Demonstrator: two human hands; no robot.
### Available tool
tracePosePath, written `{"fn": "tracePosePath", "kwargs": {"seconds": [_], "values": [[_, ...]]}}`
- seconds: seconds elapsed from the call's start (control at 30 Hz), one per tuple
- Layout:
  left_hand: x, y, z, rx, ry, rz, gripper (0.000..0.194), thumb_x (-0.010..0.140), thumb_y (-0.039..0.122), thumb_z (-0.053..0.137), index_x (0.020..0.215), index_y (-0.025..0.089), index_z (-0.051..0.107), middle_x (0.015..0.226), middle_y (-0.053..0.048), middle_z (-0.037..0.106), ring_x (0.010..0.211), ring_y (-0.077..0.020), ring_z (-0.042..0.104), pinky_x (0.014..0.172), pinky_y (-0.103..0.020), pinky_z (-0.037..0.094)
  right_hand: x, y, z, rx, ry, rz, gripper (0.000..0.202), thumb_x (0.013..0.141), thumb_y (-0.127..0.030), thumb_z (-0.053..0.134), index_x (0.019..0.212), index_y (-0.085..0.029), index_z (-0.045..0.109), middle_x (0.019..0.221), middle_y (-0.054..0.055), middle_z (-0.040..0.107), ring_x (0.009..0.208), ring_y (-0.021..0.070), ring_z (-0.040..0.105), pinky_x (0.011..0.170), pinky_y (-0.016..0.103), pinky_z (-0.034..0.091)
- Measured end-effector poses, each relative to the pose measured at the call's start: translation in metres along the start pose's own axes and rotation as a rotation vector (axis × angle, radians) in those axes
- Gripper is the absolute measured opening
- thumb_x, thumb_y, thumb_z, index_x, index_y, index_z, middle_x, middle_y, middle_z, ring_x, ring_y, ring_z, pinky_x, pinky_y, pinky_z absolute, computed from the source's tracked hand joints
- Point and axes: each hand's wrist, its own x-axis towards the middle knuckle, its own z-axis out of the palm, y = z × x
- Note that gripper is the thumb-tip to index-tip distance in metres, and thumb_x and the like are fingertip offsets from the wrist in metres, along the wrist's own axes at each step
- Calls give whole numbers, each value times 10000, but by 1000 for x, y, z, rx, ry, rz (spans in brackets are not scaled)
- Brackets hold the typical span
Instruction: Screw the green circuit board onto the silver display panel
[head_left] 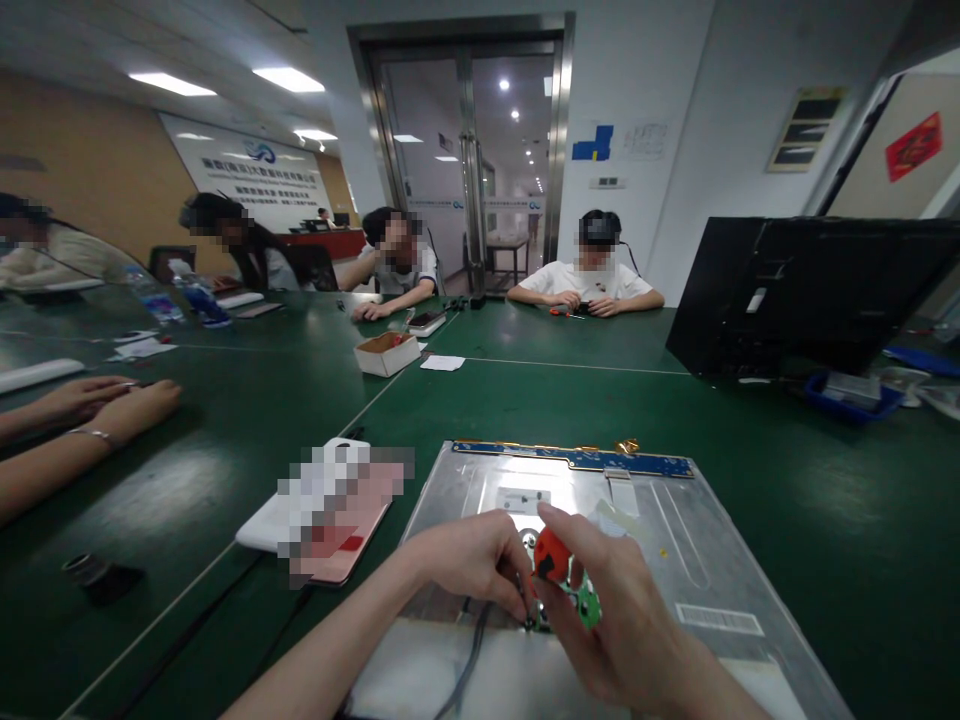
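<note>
A flat silver metal panel (667, 560) lies on the green table, with a blue circuit strip (630, 462) along its far edge. Over its middle, my right hand (615, 590) is wrapped round a red and black screwdriver handle (553, 555). My left hand (476, 560) is closed beside it, thumb and fingertips pinched low at the panel near a small dark part; what they hold is too small to name. Partly behind my right hand shows a small green circuit board (589, 603). A dark cable (474, 655) runs toward me from below my left hand.
Left of the panel lie a white device (262, 515) and a pink phone (360, 530). A black cylindrical object (101, 577) is further left. Another person's hands (127, 405) rest at the left. Beyond are a small box (386, 354), a large black monitor (810, 290) and a blue tray (855, 400).
</note>
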Motion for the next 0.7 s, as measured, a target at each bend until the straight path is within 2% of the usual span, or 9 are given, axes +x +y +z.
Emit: {"fn": "tracePosePath", "kwargs": {"seconds": [0.23,0.43,0.7], "values": [[3,-6,2,-40,-13,15,118,699,204,798,792,162,739,683,36,669,616,-119,558,591,-212,422,-1,5,6,-49,29,8,545,981,-184,457,1493,-282,294,921,49,710,682,188,669,516,285,529],[2,-4,0,-53,-11,-1,172,708,209,782,872,171,747,765,18,698,658,-133,583,623,-222,444,0,2,2,-15,8,29,640,933,-152,453,1530,-252,246,908,50,715,637,188,651,525,306,538],[1,-4,1,-52,-35,-29,194,701,196,763,892,172,741,757,16,683,654,-135,571,646,-235,446,-2,5,5,-2,32,39,583,963,-168,447,1509,-269,270,876,32,713,650,179,655,542,295,533]]}}
